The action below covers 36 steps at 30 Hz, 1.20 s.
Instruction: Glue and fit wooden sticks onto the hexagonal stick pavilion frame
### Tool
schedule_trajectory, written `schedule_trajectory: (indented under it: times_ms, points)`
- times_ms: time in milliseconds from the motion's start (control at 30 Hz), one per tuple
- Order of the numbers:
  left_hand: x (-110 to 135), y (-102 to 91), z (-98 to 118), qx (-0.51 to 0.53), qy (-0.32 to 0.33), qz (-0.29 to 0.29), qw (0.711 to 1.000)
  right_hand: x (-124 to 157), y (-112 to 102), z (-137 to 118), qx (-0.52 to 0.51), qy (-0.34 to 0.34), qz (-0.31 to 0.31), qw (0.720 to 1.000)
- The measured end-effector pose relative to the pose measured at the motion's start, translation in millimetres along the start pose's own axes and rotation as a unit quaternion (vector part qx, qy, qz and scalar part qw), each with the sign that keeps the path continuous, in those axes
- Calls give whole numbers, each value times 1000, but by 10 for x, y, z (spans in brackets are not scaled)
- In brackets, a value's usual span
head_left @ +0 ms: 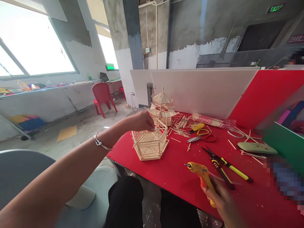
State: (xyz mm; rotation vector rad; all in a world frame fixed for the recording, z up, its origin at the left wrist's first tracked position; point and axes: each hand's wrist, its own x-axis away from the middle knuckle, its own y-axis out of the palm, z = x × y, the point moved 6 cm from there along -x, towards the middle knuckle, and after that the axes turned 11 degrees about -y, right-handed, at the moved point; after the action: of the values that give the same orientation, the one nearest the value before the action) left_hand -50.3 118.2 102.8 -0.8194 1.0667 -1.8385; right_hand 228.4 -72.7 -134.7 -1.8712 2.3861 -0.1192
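My right hand (219, 193) grips a yellow hot glue gun (199, 169) by its handle, low over the red tabletop, its nozzle pointing left. A hexagonal base of wooden sticks (149, 147), with a low stick railing, sits near the table's left edge. Above its far side is my left hand (143, 121), fingers drawn together. Whatever they pinch, if anything, is too small to make out. Just behind stands a tiered stick pavilion (162, 104) with a pointed roof, its lower part partly hidden by the base and my hand.
Loose sticks (181, 125), a yellow-handled cutter (197, 127), scissors (194, 138), pliers (220, 161) and a bagged stick bundle (209, 119) lie on the red table (171, 174). A pale green case (257, 148) is farther right. White board (201, 91) bounds the back. Another person is partly visible at right.
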Motion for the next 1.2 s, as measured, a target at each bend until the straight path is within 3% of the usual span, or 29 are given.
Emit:
schedule_trajectory:
  times_ms: [167,267,667,1200]
  points:
    - [-10,4,-19,0,21,-2,1000,70,390,-160,-161,61,-36,984]
    - [-11,1,-9,4,40,-4,999,114,509,-231,-209,92,-62,972]
    - [-73,76,-163,33,22,-32,999,166,616,-346,-189,102,-100,971]
    - [7,35,-66,-9,33,-35,999,199,687,-488,-180,92,-130,971]
